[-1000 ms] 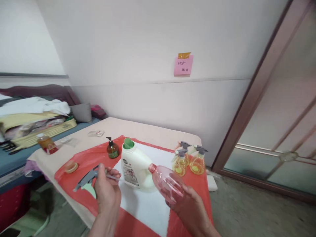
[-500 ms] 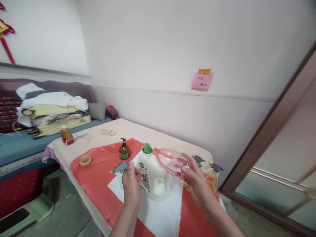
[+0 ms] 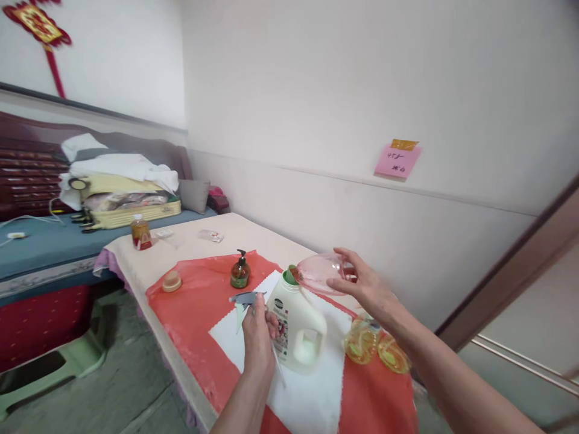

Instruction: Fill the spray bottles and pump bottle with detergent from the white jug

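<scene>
A clear pink bottle (image 3: 316,272) lies tilted nearly level in my right hand (image 3: 362,280), its neck at the green spout of the white detergent jug (image 3: 298,325). Whether liquid passes between them I cannot tell. My left hand (image 3: 260,328) is closed round a grey and pale green spray trigger head (image 3: 246,300), whose thin tube hangs down in front of the jug. Upright, the jug stands on a white cloth (image 3: 303,392) over a red plastic sheet (image 3: 194,319).
A brown pump bottle (image 3: 240,272) and a beige cap (image 3: 171,281) are on the red sheet. Two yellow bottles (image 3: 360,343) stand at the right, partly behind my forearm. Farther left are an amber bottle (image 3: 140,234) and a red-covered stool (image 3: 45,325). A wall runs behind the table.
My right hand has raised the pink bottle's base, bringing it closer to level with its neck against the jug's spout. The view has shifted, so most things sit farther right.
</scene>
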`<state>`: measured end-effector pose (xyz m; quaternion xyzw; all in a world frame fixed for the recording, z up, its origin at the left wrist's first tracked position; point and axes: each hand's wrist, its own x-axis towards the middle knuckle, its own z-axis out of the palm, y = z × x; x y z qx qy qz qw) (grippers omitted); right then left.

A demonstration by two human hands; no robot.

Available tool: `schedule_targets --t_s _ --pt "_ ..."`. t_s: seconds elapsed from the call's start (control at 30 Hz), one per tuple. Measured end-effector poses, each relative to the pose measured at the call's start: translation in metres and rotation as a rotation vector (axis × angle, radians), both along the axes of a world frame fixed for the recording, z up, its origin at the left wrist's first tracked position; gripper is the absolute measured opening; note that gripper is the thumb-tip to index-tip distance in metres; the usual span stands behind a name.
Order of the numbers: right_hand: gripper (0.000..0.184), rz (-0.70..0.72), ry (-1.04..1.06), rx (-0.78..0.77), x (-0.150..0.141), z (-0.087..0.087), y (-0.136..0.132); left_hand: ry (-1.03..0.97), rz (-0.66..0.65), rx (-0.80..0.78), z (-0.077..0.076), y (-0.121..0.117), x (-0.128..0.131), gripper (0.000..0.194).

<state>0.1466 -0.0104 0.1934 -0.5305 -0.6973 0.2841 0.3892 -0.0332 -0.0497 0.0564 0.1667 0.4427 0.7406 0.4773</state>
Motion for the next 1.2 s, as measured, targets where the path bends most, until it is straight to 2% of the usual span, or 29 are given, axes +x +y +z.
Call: schedule_targets --t_s 0.2,0.4,0.57,0.67,0.87,1.03,1.13,1.2 --pt "0.073 0.018 -0.110 0.068 -0.019 0.023 0.015 -0.120 -0.039 -0.040 0.005 -0.003 -0.005 0.040" --pt "0.073 0.008 -0.166 0.090 -0.041 0.041 0.020 -0.065 -0.013 -0.001 0.003 -0.002 -0.007 0.025" --pt "0.061 -0.001 -0.211 0.144 -0.057 0.051 0.015 -0.033 0.008 0.050 -0.003 0.000 -0.007 0.032" --pt "0.061 0.007 -0.230 0.172 -0.062 0.053 0.013 -0.047 0.024 0.058 -0.005 0.002 -0.008 0.034" --pt "0.067 -0.013 -0.191 0.200 -0.062 0.046 0.008 0.004 0.034 0.037 -0.004 0.000 -0.010 0.035" --pt "0.071 -0.050 -0.109 0.204 -0.047 0.032 -0.002 0.044 0.035 0.031 0.003 -0.005 -0.011 0.033" --pt "0.080 -0.087 -0.010 0.192 -0.031 0.014 -0.012 0.033 0.058 0.002 0.006 -0.006 -0.011 0.032" --pt "0.082 -0.129 0.103 0.160 -0.018 -0.006 -0.021 0.007 0.076 0.002 0.007 -0.006 -0.010 0.035"
